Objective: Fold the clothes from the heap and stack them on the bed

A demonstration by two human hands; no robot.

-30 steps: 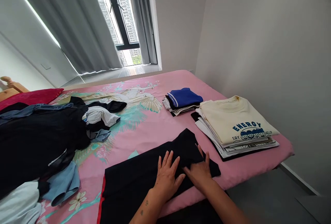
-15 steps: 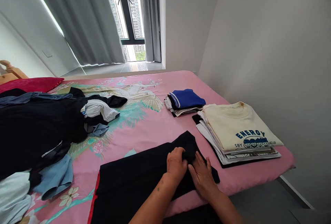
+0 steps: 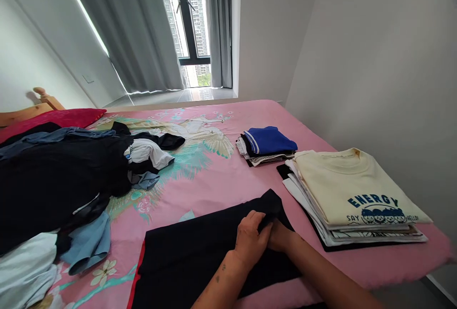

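Note:
A black garment point(image 3: 200, 242) with a red edge lies spread over the near part of the bed; I cannot tell its exact kind. My left hand point(image 3: 251, 236) is closed on a raised fold of its cloth, near the right end. Pressed close against it, my right hand point(image 3: 280, 237) is curled into the same fold. Its fingertips are hidden behind the left hand and the cloth.
Right of the garment stands a stack of folded shirts, a cream T-shirt point(image 3: 342, 187) on top. Behind it is a smaller pile topped by blue folded cloth point(image 3: 270, 140). Loose dark clothes point(image 3: 64, 171) heap up on the left. A wall point(image 3: 385, 71) borders the bed's right side.
My right hand was lying flat with fingers spread on the garment; now it is curled in beside the left hand. The left hand keeps its hold. The view has shifted slightly left.

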